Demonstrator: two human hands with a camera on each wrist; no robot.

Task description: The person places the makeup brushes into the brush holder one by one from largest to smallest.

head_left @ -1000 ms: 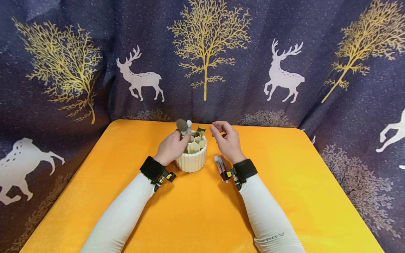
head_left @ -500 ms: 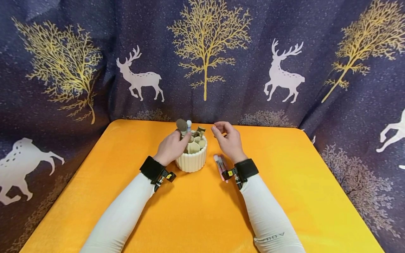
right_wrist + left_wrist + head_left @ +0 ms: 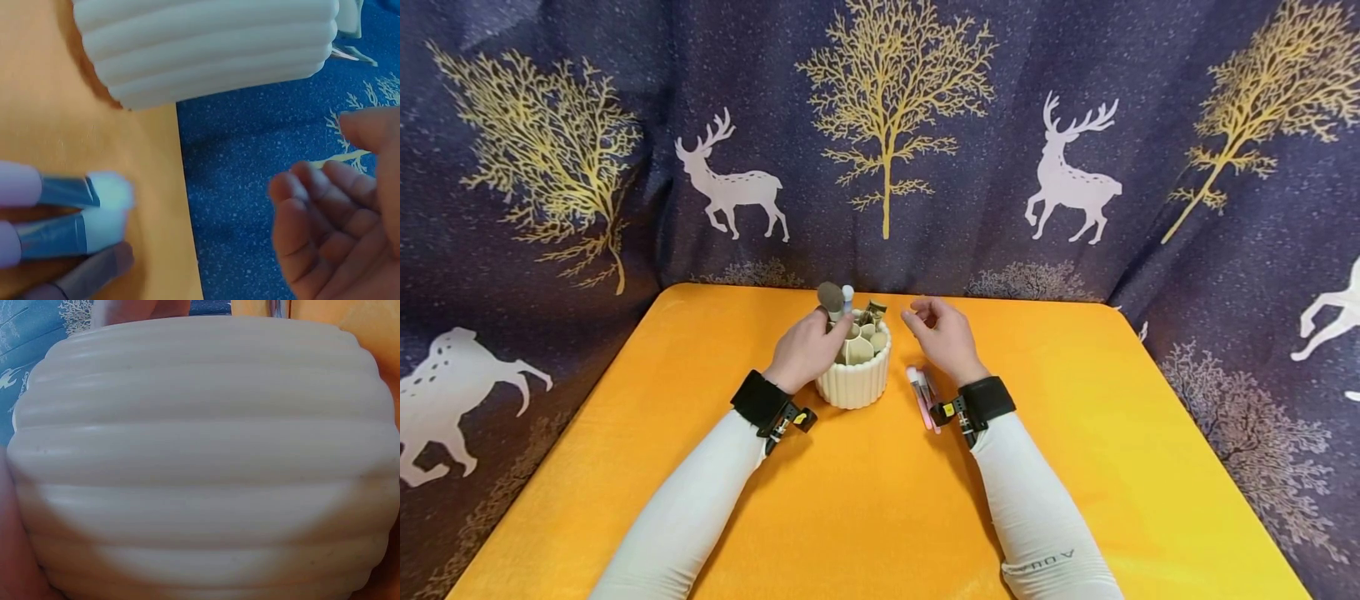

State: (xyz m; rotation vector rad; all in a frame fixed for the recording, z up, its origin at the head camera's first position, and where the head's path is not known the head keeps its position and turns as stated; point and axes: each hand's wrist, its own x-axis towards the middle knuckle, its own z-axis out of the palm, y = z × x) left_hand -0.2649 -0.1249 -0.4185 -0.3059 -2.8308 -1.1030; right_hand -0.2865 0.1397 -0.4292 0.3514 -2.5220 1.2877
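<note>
One orange tabletop (image 3: 850,517) fills the lower part of the head view, backed by a dark blue curtain (image 3: 925,258) printed with yellow trees (image 3: 886,125) and pale deer (image 3: 741,187); the outermost deer are cut off by the frame edges. Much is hidden: most of the left hand's fingers lie out of sight behind the brush holder (image 3: 853,385), whose ribbed wall takes up nearly all of the left wrist view. The camera on the right wristband (image 3: 988,400) covers part of the loose makeup brushes (image 3: 923,410), and their handles run out of the right wrist view, where the bristles look blurred. The brush holder is cream-white and round, with vertical ribs and inner compartments; it stands upright near the tabletop's far side. From it rise a large brown-headed brush (image 3: 831,297) and a slim white-tipped one (image 3: 847,292). The left hand (image 3: 805,346) grips the holder at its left side, thumb over the rim. The right hand (image 3: 947,337) holds nothing, its fingers loosely bent, apart from the holder. Below it three loose brushes lie side by side, two white-bristled, one darker (image 3: 81,278).
</note>
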